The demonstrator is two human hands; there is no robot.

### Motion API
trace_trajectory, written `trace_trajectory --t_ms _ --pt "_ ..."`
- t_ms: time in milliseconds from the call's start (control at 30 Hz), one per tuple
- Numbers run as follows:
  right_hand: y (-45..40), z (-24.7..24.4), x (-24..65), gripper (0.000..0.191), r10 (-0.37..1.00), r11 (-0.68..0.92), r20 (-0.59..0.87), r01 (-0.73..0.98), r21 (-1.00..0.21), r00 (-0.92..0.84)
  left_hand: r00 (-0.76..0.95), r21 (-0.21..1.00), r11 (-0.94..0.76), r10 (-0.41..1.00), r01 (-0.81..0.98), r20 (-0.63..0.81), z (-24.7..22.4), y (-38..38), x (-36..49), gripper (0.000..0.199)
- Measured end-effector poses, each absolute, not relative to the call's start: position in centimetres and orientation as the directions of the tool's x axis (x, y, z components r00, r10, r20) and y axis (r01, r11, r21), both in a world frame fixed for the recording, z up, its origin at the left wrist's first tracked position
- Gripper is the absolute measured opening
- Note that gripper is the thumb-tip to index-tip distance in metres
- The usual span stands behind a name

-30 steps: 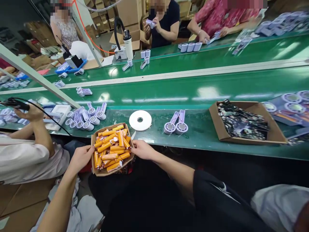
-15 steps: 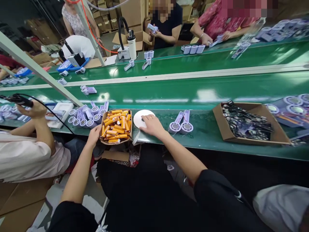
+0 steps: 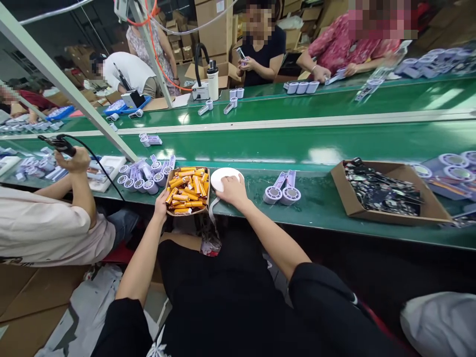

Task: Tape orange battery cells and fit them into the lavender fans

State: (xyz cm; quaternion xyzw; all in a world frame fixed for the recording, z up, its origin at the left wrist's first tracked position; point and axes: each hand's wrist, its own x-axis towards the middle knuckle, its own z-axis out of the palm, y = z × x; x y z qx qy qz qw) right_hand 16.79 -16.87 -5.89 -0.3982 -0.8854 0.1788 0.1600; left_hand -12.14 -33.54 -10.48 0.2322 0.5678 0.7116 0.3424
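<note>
My left hand (image 3: 161, 204) grips the left side of a small cardboard box (image 3: 207, 212) filled with orange cylindrical battery cells (image 3: 188, 191). Close by on the right, my right hand (image 3: 233, 191) is closed on the near right edge of a flat white roll of tape (image 3: 222, 177). A loose tape end (image 3: 212, 208) hangs down over the bench edge. Two lilac fan housings with handles (image 3: 281, 193) lie to the right of that hand. Left of the box stands a cluster of similar lilac fan housings (image 3: 140, 178).
A larger cardboard box (image 3: 366, 210) of dark circuit boards sits at right, beside more fan parts (image 3: 449, 168). The green conveyor (image 3: 260, 141) runs behind. A slanted metal post (image 3: 92, 111) rises at left, near a co-worker's hand (image 3: 76, 159) holding a black tool. Other people sit across the line.
My right hand's fingers have gone from lying flat on the tape roll to gripping its edge. My left hand stays on the box. The view has shifted slightly, moving the scene rightward.
</note>
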Motion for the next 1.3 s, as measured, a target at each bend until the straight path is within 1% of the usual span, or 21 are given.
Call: trace_trajectory --t_ms 67,100,167,233,267,300,433,533,633,700,733,767,800,833,867,900,933,967,1033,1133,1300 --pt "-16.8 -5.2 19.0 0.052 0.799 0.572 0.165 0.647 -0.505 -0.578 -0.654 0.968 -0.117 0.754 -0.222 -0.059 -10.3 -33.5 -12.0 0.065" --pt "-17.0 -5.1 20.6 0.055 0.805 0.559 0.198 0.603 -0.569 -0.56 -0.652 0.969 -0.114 0.756 -0.221 -0.059 -10.2 -33.4 -11.9 0.064" --pt "-18.4 -5.3 24.6 0.058 0.791 0.552 0.311 0.397 -0.733 -0.527 -0.654 0.971 -0.105 0.754 -0.213 -0.062 -10.0 -32.9 -11.7 0.063" --pt "-20.8 -6.1 28.5 0.058 0.762 0.545 0.428 0.123 -0.829 -0.486 -0.659 0.977 -0.094 0.75 -0.192 -0.058 -9.9 -31.9 -11.1 0.06" --pt "-22.3 -6.5 30.2 0.057 0.745 0.541 0.465 0.025 -0.841 -0.478 -0.657 0.98 -0.086 0.752 -0.18 -0.055 -10.0 -31.2 -10.7 0.059" --pt "-23.8 -7.0 31.6 0.056 0.726 0.542 0.484 -0.027 -0.84 -0.488 -0.652 0.982 -0.078 0.756 -0.169 -0.052 -10.1 -30.3 -10.1 0.059" --pt "-28.8 -7.8 34.1 0.065 0.637 0.565 0.516 -0.109 -0.818 -0.573 -0.615 0.991 -0.046 0.787 -0.128 -0.043 -10.9 -25.2 -6.0 0.058" --pt "-30.4 -7.8 33.6 0.075 0.525 0.598 0.546 -0.174 -0.782 -0.653 -0.572 0.997 -0.025 0.82 -0.068 -0.018 -10.8 -20.9 -2.1 0.059" --pt "-30.4 -7.7 32.8 0.074 0.429 0.643 0.561 -0.197 -0.74 -0.708 -0.569 0.999 -0.03 0.821 0.028 0.04 -8.4 -20.2 0.6 0.063" --pt "-30.0 -7.6 32.6 0.068 0.378 0.682 0.527 -0.156 -0.714 -0.761 -0.563 0.982 -0.065 0.811 0.179 0.156 -5.5 -23.6 1.5 0.071" --pt "-29.8 -7.6 32.6 0.065 0.348 0.701 0.497 -0.132 -0.701 -0.795 -0.514 0.95 -0.087 0.825 0.299 0.237 -3.8 -26.4 1.9 0.077" --pt "-29.5 -7.5 32.5 0.064 0.314 0.719 0.463 -0.111 -0.686 -0.829 -0.365 0.863 -0.112 0.874 0.493 0.321 -2.0 -29.8 2.5 0.083" --pt "-29.3 -7.3 32.4 0.063 0.277 0.735 0.431 -0.1 -0.671 -0.859 -0.133 0.713 -0.157 0.933 0.683 0.333 -0.4 -33.4 3.3 0.09" --pt "-29.1 -7.2 32.1 0.064 0.236 0.751 0.407 -0.101 -0.653 -0.883 0.076 0.555 -0.21 0.964 0.805 0.256 1.0 -36.9 4.3 0.096" --pt "-29.0 -7.0 31.8 0.065 0.193 0.765 0.391 -0.112 -0.634 -0.9 0.2 0.414 -0.234 0.972 0.88 0.125 2.1 -40.0 5.5 0.1" --pt "-28.9 -6.7 31.3 0.066 0.154 0.779 0.383 -0.126 -0.614 -0.911 0.254 0.31 -0.244 0.967 0.919 0.009 2.8 -42.6 6.6 0.102" --pt "-28.9 -6.4 30.7 0.067 0.12 0.793 0.38 -0.142 -0.592 -0.917 0.257 0.238 -0.232 0.963 0.943 -0.081 3.2 -44.6 7.5 0.103" --pt "-29.0 -6.1 30.1 0.067 0.088 0.806 0.383 -0.16 -0.57 -0.919 0.226 0.189 -0.199 0.965 0.962 -0.132 3.2 -45.9 8.1 0.102" --pt "-29.3 -5.4 28.8 0.065 0.036 0.832 0.399 -0.194 -0.52 -0.916 0.138 0.137 -0.119 0.98 0.983 -0.143 2.6 -47.0 8.5 0.098" --pt "-30.0 -4.5 27.7 0.06 0.001 0.878 0.412 -0.197 -0.437 -0.911 0.063 0.106 -0.057 0.997 0.993 -0.052 1.3 -46.8 7.6 0.09" --pt "-30.6 -4.0 27.9 0.053 0.008 0.925 0.395 -0.143 -0.353 -0.919 0.124 0.126 -0.133 0.989 0.983 0.074 0.2 -46.1 6.7 0.07"
